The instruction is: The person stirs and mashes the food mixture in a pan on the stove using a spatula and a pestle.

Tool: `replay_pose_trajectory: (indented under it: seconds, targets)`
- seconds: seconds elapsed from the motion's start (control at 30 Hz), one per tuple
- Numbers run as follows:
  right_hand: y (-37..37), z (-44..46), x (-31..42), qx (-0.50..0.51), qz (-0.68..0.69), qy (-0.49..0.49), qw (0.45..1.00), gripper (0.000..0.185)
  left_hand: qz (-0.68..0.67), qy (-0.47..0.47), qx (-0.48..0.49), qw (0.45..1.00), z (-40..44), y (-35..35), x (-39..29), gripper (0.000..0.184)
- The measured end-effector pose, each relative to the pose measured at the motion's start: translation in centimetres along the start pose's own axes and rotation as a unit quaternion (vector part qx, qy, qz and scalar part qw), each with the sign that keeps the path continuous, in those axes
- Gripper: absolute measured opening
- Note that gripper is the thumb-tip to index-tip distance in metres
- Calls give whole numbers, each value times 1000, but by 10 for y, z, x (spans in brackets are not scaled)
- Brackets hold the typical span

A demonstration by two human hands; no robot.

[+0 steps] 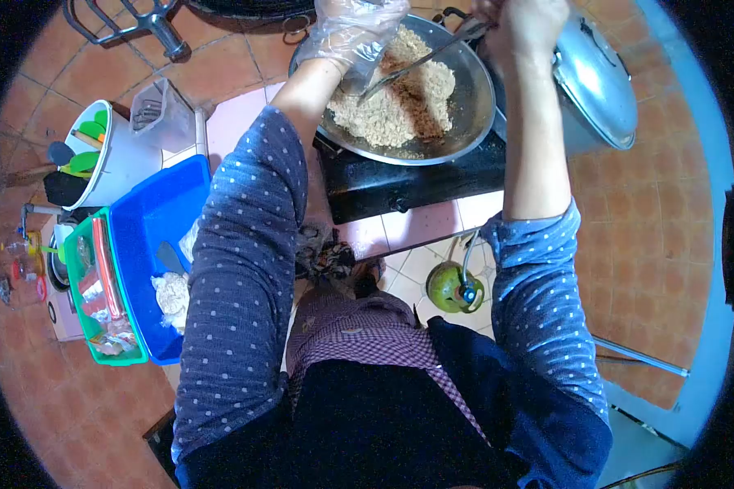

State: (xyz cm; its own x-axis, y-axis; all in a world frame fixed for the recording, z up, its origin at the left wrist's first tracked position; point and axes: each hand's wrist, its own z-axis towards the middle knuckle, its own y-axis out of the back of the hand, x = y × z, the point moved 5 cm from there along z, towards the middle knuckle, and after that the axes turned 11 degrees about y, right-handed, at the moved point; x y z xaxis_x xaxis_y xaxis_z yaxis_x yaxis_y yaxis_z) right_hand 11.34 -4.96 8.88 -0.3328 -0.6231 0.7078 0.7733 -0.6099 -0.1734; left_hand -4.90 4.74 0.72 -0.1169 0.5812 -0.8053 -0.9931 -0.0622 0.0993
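Powder [432, 81], beige and crumbly, lies heaped in a wide, round, silver-coloured metal pan [477, 102] at 12 o'clock, with a reddish-brown streak [426, 121] crossing the heap toward the pan's 5 o'clock. The right hand [530, 24], at 1 o'clock and cut by the upper edge of the view, is closed around the handle of a long, slim, dark metal utensil [420, 62], which slants over the pan from its 2 o'clock side and ends in the powder toward its 9 o'clock. The left hand [352, 31], in a clear, crinkled plastic glove, is over the pan's 11 o'clock edge; whether its fingers grasp anything cannot be told. Beneath the pan is a black, box-shaped stove [363, 196] on a counter of pale pinkish tiles [383, 233]. At 2 o'clock, just beside the right forearm, a large pot has a grey, domed metal lid [599, 85]. A round green gas cylinder [442, 289] stands on the floor at 4 o'clock. At 9 o'clock, a rectangular blue plastic tub [156, 194] sits beside a narrow green plastic tray [122, 359] of wrapped packets, and at 10 o'clock a white plastic bucket [134, 151] holds green-headed utensils [86, 161].
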Motion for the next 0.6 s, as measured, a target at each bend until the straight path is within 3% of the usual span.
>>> replay_pose_trajectory:
  seconds: [0.1, 0.23, 0.3, 0.33, 0.37, 0.4, 0.53, 0.57, 0.6]
  targets:
    - [4, 1, 55, -61, 32, 16, 997, 42, -18, 33, -16, 999, -6, 1, 2, 52]
    - [-4, -28, 3, -54, 11, -3, 998, 37, 1, 14, -34, 999, -4, 2, 7, 49]
    - [15, -3, -25, -28, 68, -46, 996, 37, -17, 18, -26, 999, -1, 4, 9, 48]
    - [15, -2, -42, 23, 274, -160, 948, 37, 5, 7, -33, 999, -4, 4, 14, 48]
    - [8, -3, -43, 75, 466, -255, 844, 37, 24, -13, -44, 999, -1, 1, 15, 48]
    - [12, -2, -19, -3, 77, -34, 996, 37, 18, 47, -31, 998, -5, 5, 3, 48]
    - [12, -1, 46, -33, 81, -7, 996, 38, -9, 44, -35, 998, -3, 1, 11, 50]
    - [21, 5, 48, 135, 203, 20, 970, 38, -7, 47, -34, 998, -3, 3, 12, 50]
    - [15, -7, 37, 46, 110, 8, 993, 38, 6, 37, -39, 999, -4, 4, 12, 50]
